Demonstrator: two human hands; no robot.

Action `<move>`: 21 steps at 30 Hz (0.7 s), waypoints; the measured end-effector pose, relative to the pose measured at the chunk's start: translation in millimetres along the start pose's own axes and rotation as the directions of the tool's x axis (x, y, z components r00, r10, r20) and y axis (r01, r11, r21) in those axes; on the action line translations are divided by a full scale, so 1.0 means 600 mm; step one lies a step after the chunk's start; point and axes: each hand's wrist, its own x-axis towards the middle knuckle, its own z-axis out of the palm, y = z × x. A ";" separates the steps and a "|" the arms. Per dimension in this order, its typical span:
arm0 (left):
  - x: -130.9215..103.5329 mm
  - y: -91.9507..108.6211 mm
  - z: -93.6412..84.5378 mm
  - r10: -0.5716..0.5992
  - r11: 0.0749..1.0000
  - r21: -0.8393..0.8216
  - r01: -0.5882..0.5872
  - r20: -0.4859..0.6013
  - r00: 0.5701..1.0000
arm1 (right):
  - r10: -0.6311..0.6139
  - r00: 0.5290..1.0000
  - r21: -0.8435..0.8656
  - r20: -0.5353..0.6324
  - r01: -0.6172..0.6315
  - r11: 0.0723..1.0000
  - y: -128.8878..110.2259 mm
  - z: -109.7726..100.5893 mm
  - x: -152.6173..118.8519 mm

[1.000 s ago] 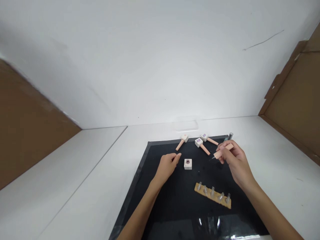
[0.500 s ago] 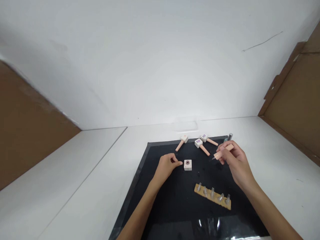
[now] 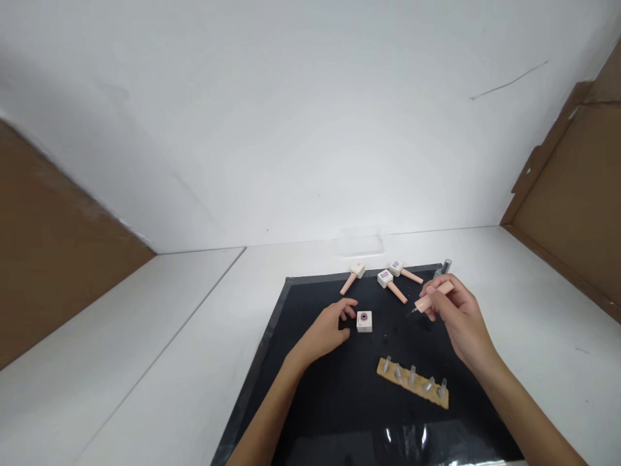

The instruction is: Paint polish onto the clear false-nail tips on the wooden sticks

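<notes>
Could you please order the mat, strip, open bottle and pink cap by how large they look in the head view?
1. Mat
2. Strip
Unranked: open bottle and pink cap; the right hand partly covers the cap, so their order is unsure.

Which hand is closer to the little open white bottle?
The left hand. It is right beside the open white bottle, on its left. The right hand is farther away, off to the bottle's right, holding the pink cap.
</notes>
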 end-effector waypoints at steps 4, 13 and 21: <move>-0.003 0.007 0.008 0.023 1.000 -0.022 -0.023 0.025 0.999 | 0.005 1.000 -0.010 0.017 -0.005 1.000 0.000 0.000 0.002; -0.008 0.042 0.027 0.054 0.981 -0.184 -0.060 -0.038 0.998 | 0.005 0.985 -0.088 0.172 0.011 0.996 0.001 0.004 -0.007; -0.030 0.071 0.017 0.223 0.939 -0.245 -0.242 -0.105 0.969 | -0.247 0.898 -0.132 0.366 0.312 0.941 0.006 -0.001 -0.025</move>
